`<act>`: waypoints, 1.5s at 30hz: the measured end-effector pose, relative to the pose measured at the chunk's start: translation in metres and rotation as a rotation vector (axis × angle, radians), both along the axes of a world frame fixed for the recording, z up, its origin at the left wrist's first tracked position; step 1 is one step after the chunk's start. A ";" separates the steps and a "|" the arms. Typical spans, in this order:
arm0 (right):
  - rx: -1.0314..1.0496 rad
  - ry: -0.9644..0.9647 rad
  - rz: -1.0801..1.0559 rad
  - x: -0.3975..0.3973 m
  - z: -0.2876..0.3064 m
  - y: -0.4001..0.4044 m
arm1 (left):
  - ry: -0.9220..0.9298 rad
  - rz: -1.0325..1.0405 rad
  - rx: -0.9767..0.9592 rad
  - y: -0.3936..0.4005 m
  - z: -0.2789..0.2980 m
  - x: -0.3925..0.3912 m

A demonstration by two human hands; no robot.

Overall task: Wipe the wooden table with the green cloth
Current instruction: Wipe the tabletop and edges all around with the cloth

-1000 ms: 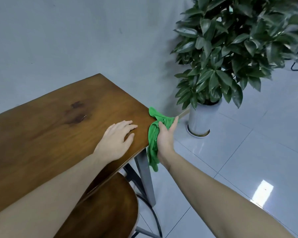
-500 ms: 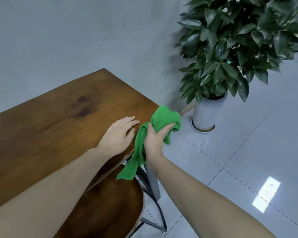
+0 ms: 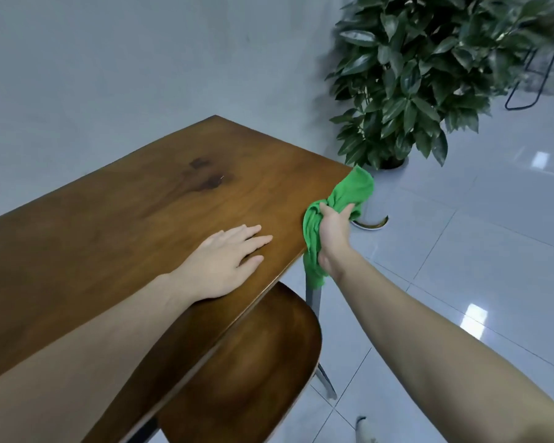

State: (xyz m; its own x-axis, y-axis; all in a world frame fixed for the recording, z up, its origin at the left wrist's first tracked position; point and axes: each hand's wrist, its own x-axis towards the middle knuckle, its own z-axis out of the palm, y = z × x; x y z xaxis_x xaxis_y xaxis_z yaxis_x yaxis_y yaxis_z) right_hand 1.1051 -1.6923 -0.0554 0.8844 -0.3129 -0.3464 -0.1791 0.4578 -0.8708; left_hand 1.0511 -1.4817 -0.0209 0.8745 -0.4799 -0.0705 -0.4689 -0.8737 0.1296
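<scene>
The wooden table [image 3: 147, 199] fills the left and middle of the view, with a dark stain near its far side. My left hand [image 3: 227, 260] lies flat on the tabletop near the front right corner, fingers straight. My right hand [image 3: 331, 235] grips the bunched green cloth [image 3: 349, 193] against the table's right edge. One end of the cloth sticks up past the corner and the other hangs down below the edge beside my wrist.
A wooden chair seat [image 3: 237, 362] is tucked under the table's front right corner, next to a grey metal table leg [image 3: 314, 297]. A large leafy plant [image 3: 429, 68] in a white pot [image 3: 373, 212] stands on the tiled floor just beyond the corner.
My right hand has carried the cloth from the front corner further along the right edge, away from my left hand. The left hand stays flat on the table.
</scene>
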 end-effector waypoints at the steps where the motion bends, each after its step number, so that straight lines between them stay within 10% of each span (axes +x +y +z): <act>1: -0.008 0.007 0.007 -0.015 -0.001 0.014 | -0.001 -0.009 0.015 0.009 -0.001 -0.005; 28: -0.206 0.056 -0.034 0.034 0.013 -0.024 | -0.098 -0.001 -0.062 0.029 -0.023 -0.024; 45: -0.540 0.050 0.078 -0.163 0.003 0.161 | -0.077 -0.133 -0.226 0.077 -0.007 -0.063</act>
